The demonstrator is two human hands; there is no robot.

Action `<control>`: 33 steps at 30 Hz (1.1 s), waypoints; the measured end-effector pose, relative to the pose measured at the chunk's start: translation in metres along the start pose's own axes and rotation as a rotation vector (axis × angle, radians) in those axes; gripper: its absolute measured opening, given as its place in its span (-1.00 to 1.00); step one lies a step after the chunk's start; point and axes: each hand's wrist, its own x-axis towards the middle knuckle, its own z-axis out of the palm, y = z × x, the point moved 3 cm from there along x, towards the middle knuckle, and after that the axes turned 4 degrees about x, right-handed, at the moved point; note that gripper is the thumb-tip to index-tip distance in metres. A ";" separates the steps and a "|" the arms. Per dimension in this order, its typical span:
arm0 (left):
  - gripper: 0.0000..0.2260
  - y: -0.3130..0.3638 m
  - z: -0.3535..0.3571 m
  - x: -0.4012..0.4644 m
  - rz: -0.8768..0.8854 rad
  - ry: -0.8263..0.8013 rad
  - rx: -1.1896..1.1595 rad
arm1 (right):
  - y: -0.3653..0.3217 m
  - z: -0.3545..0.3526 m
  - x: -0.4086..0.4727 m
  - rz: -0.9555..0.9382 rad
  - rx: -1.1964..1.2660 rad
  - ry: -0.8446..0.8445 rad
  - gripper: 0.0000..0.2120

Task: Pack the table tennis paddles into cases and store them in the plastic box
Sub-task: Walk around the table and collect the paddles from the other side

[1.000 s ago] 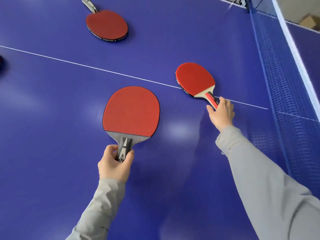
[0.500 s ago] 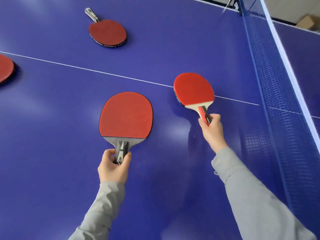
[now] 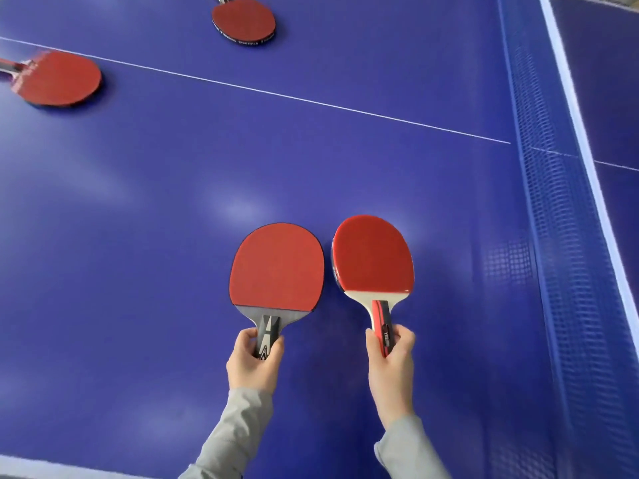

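My left hand grips the dark grey handle of 1 paddle, and my right hand grips the red-and-black handle of a 2nd paddle; both red faces point up and away from my wrists, side by side with a thin gap between their edges. Well beyond my left grip, 2 more paddles lie on the blue table: 1 far to the left, blurred, and 1 at the far edge. The net runs past my right hand.
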 end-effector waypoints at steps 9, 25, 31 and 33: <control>-0.80 -0.018 -0.003 -0.007 -0.008 -0.209 0.083 | 0.031 0.014 -0.067 0.023 0.028 0.028 -0.80; -0.78 -0.007 -0.034 0.005 -0.070 -0.748 -0.033 | 0.011 0.120 -0.101 -0.009 0.049 0.166 -0.80; -0.82 -0.006 -0.036 0.010 -0.227 -0.787 -0.137 | 0.014 0.133 -0.103 -0.060 -0.164 0.286 -0.72; -0.80 -0.005 -0.036 0.012 -0.258 -0.798 -0.156 | 0.017 0.135 -0.103 -0.058 -0.203 0.278 -0.71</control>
